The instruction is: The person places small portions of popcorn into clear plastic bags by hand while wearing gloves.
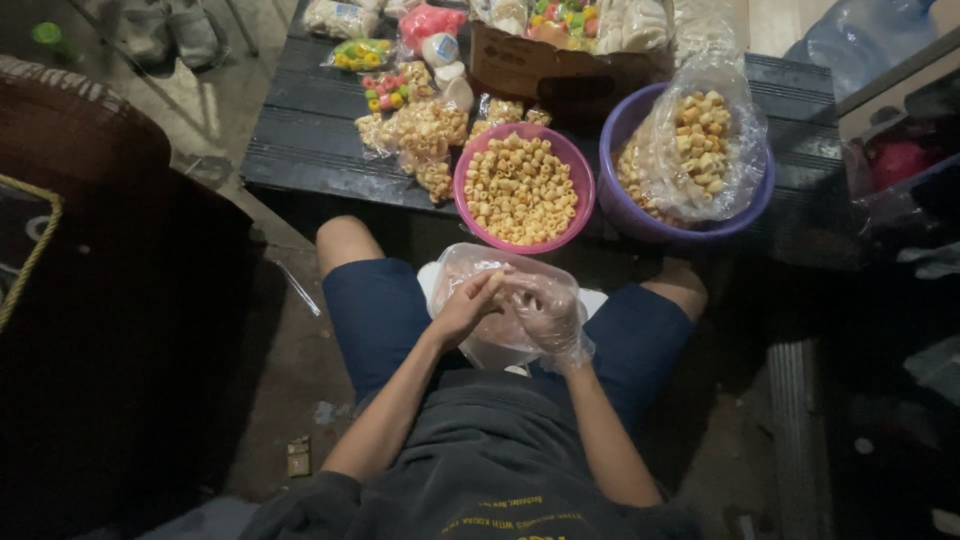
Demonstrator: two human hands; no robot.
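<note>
Hands meet over the lap: the bare left hand (468,305) and gloved right hand (545,312) both pinch a clear plastic bag (495,340), keeping it near the pink snack bowl (523,187).

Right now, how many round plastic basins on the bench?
2. The pink basin of ring-shaped snacks sits at the bench's near edge, above the hands; the purple basin with a clear bag of snacks is right beside it. The cardboard box behind could hide others.
</note>
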